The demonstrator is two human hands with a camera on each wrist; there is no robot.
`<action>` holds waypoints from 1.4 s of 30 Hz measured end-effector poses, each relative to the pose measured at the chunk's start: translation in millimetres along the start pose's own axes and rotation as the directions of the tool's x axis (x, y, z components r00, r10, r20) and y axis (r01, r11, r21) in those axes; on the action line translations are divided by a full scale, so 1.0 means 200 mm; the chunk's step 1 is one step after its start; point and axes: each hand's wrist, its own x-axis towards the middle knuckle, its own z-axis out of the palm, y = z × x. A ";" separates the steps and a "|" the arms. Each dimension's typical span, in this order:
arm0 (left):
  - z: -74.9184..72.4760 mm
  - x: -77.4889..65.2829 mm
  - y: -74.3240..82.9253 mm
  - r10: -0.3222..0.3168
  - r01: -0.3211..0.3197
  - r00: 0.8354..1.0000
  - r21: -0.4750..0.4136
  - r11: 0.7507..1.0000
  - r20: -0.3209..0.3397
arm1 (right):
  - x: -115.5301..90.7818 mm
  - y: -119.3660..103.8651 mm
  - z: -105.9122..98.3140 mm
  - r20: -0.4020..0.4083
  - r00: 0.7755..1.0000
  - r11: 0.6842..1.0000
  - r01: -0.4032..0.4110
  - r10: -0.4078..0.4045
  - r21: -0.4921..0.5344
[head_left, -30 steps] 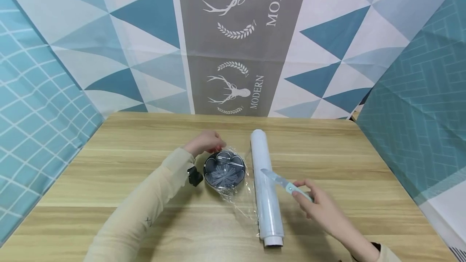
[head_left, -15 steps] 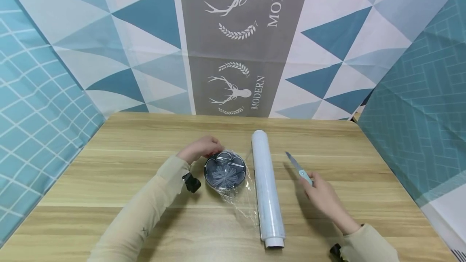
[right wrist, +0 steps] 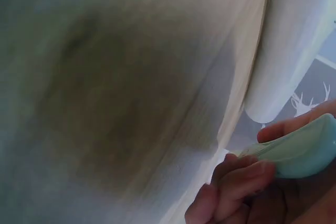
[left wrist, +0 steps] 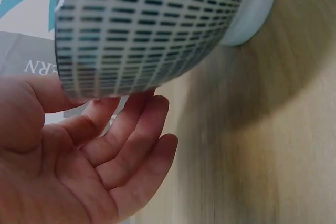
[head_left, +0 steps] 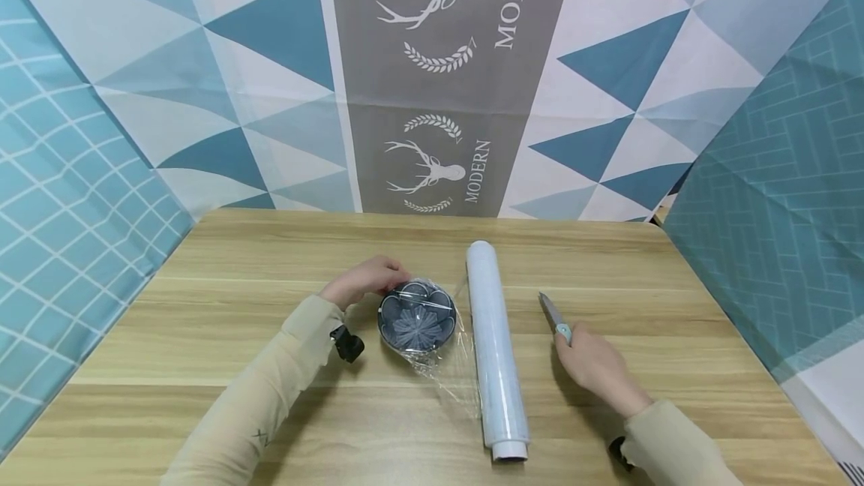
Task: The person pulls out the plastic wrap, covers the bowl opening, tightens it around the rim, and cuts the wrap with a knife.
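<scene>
A dark bowl point(head_left: 415, 317) with a flower pattern inside stands left of the table's middle, clear plastic wrap stretched over its top. In the left wrist view the bowl's dashed outer wall point(left wrist: 142, 30) fills the upper part. My left hand point(head_left: 367, 281) touches the bowl's far left side, thumb and fingertips at the rim with the fingers loosely bent. My right hand point(head_left: 597, 367) grips a small knife with a light-blue handle point(right wrist: 299, 150); its bare blade point(head_left: 551, 311) points away from me. Between bowl and knife lies a long roll of plastic wrap point(head_left: 497, 351).
A loose, crumpled stretch of plastic wrap point(head_left: 452, 381) runs from the bowl to the roll. The wooden table point(head_left: 270, 246) reaches back to a patterned cloth backdrop point(head_left: 432, 81), with blue cloths at both sides.
My right hand has drawn the knife back from over the roll to the right and turned its blade away from me. My left hand has shifted slightly down and left along the bowl's rim.
</scene>
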 end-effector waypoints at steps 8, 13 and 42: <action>-0.01 0.00 0.02 0.033 -0.032 0.989 0.003 0.999 -0.143 | 0.00 -0.01 0.00 0.048 0.999 0.999 0.000 0.002 -0.037; 0.01 0.01 0.07 0.265 -0.245 0.956 0.155 0.957 -0.124 | 0.00 -0.02 0.00 0.057 0.998 0.997 0.002 0.003 -0.074; 0.11 0.03 -0.01 0.393 -0.398 0.917 0.231 0.887 0.070 | -0.01 -0.27 -0.20 0.015 0.975 0.974 0.223 -0.224 0.041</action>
